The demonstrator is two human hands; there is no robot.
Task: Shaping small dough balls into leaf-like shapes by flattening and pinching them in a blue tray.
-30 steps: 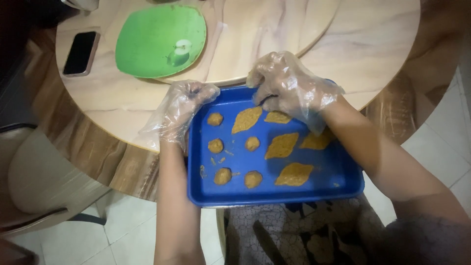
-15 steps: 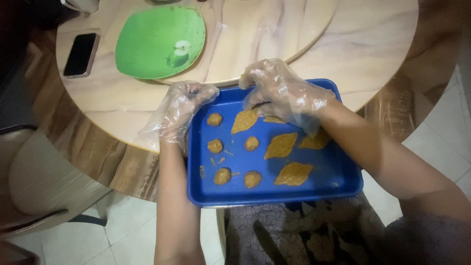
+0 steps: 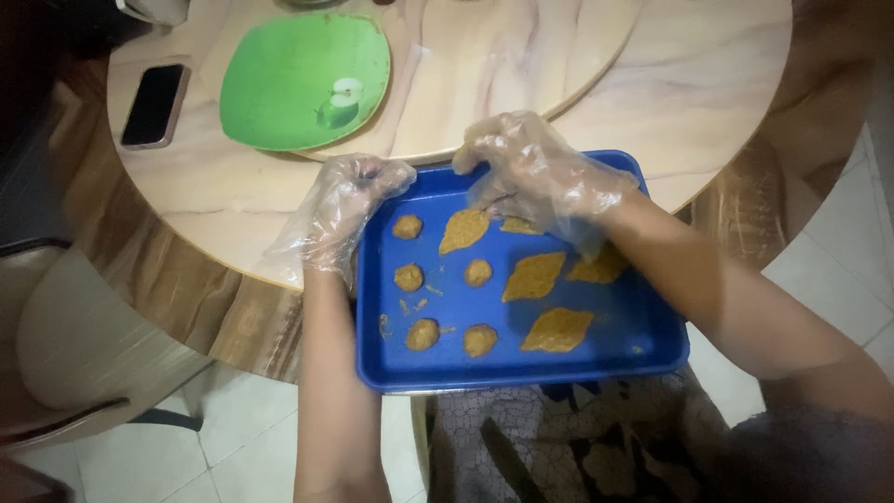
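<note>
A blue rectangular tray [image 3: 643,349] rests half on the round table's near edge and half over my lap. It holds several small round dough balls [image 3: 408,277] and several flat leaf-shaped dough pieces [image 3: 533,276]. My left hand [image 3: 349,200], in a clear plastic glove, is curled on the tray's far left corner. My right hand [image 3: 531,168], also gloved, hovers over the tray's far edge with its fingers bent down, the tips next to a leaf-shaped piece [image 3: 463,230]. The crumpled glove hides whether those fingers pinch anything.
On the marble-patterned round table [image 3: 670,93] a green square plate [image 3: 298,79] holds a small white object. A black phone [image 3: 154,104] lies at the table's left. A grey chair [image 3: 84,354] stands to the left on a white tiled floor.
My right hand has slid left along the tray's far edge, from over the right leaf pieces to the middle. My left hand has stayed on the tray's corner.
</note>
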